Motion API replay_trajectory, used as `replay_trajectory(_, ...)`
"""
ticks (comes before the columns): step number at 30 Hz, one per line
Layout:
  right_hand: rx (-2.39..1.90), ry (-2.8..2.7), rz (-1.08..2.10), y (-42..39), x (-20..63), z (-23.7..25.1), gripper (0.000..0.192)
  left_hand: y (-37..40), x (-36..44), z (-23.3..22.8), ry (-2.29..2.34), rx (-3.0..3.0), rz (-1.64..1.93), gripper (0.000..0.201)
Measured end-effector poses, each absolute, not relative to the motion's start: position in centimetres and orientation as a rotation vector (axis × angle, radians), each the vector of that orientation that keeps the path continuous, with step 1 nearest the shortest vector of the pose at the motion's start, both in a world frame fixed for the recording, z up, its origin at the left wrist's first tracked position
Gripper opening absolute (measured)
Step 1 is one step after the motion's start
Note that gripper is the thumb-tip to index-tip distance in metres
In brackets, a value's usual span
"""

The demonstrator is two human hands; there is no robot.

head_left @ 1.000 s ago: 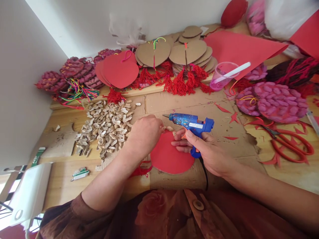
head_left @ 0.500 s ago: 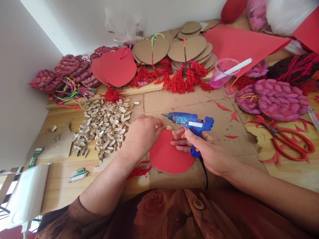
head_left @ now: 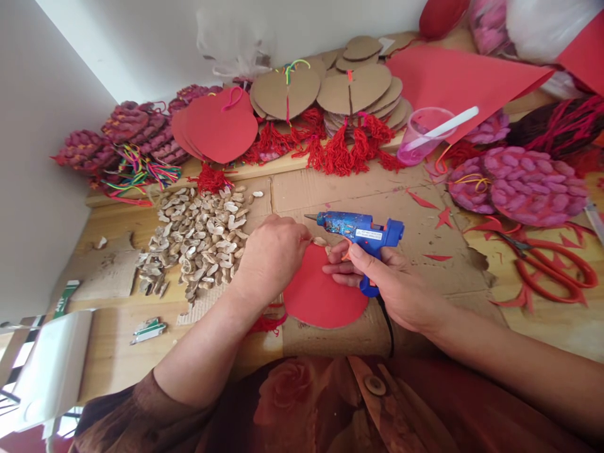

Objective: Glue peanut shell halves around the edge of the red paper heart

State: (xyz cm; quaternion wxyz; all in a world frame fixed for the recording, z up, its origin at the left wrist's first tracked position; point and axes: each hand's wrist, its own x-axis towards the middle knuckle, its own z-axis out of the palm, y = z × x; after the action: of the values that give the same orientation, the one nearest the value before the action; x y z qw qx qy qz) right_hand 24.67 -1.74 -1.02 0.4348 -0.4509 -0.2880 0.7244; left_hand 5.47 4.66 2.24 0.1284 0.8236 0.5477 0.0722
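Note:
A blue hot glue gun point(head_left: 346, 225) is in my right hand point(head_left: 394, 277), its nozzle pointing left above the red heart-shaped card point(head_left: 325, 292). The card lies on the cardboard, with peanut shells point(head_left: 320, 241) along its upper edge. My left hand point(head_left: 274, 255) is closed at the card's upper left edge, beside these shells. Its fingertips press together, and whatever they hold is hidden behind the hand. To the left is a heap of loose peanut shells point(head_left: 207, 236). A red tassel point(head_left: 268, 322) shows by the card's lower left side.
Orange-handled scissors point(head_left: 557, 267) lie among red scraps at right. Behind stand cardboard hearts point(head_left: 353, 91), red hearts point(head_left: 221, 129), red tassels point(head_left: 337, 151), and a pink cup point(head_left: 422, 141) holding a white stick. Pink shell-covered pieces point(head_left: 533, 189) sit at right; a white box point(head_left: 59, 358) is at left.
My left hand has turned slightly at the card's upper edge, its fingers now more hidden. The glue gun and right hand have barely moved.

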Motion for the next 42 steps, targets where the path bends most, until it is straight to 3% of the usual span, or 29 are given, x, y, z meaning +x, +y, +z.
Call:
replay_trajectory(5, -1.15, -0.72, 1.785, -1.8, 24.6, -0.9, 0.031, 4.5, 5.5, 2.2, 1.597, 2.535, 0.091, 0.019)
replay_trajectory(16, -1.121, -0.707, 1.788, -1.8, 24.5, -0.8, 0.029, 3.3, 2.5, 1.6, 1.568, 2.325, 0.616, 0.017)
replay_trajectory(42, -1.144, -0.675, 1.753, -1.7, 24.2, -1.0, 0.034, 2.7, 4.1, -2.0, 1.398, 2.667, 0.716, 0.026)
